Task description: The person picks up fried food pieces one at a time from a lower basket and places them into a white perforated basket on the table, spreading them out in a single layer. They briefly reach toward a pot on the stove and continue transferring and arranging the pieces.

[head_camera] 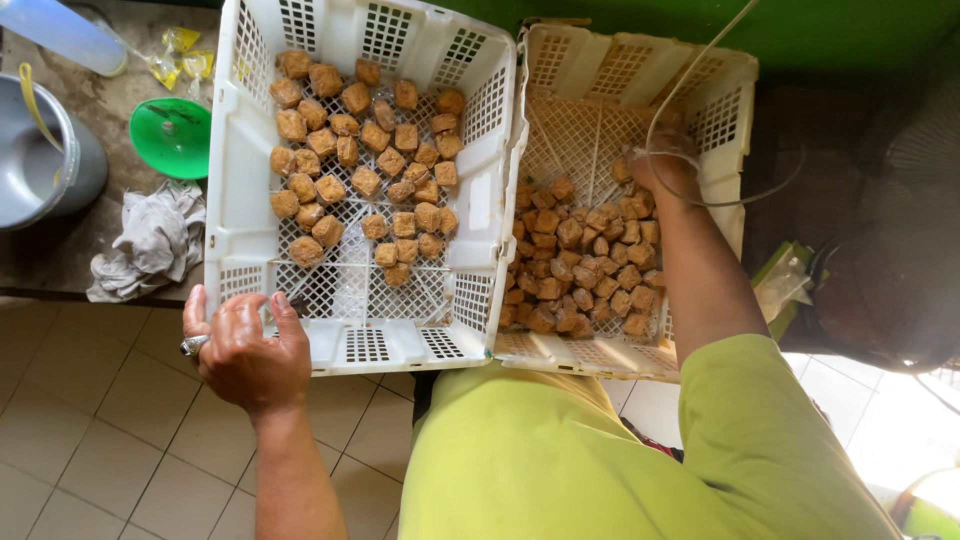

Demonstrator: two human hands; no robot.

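Your left hand (243, 355) grips the near left corner of the left white plastic crate (232, 190), fingers (288, 318) curled over its rim and pressed against the lattice wall; a ring shows on one finger. This crate holds brown fried tofu cubes (365, 165) spread in a loose single layer across its mesh floor. Your right hand (662, 165) reaches into the right white crate (735, 95), which sits touching the first and holds a denser pile of tofu cubes (585, 265) toward its near side; you cannot tell how those fingers are set, as the hand faces away. On the bench (130, 40) to the left sit a green funnel (172, 135), a grey cloth (150, 245) and a grey bucket (45, 165).
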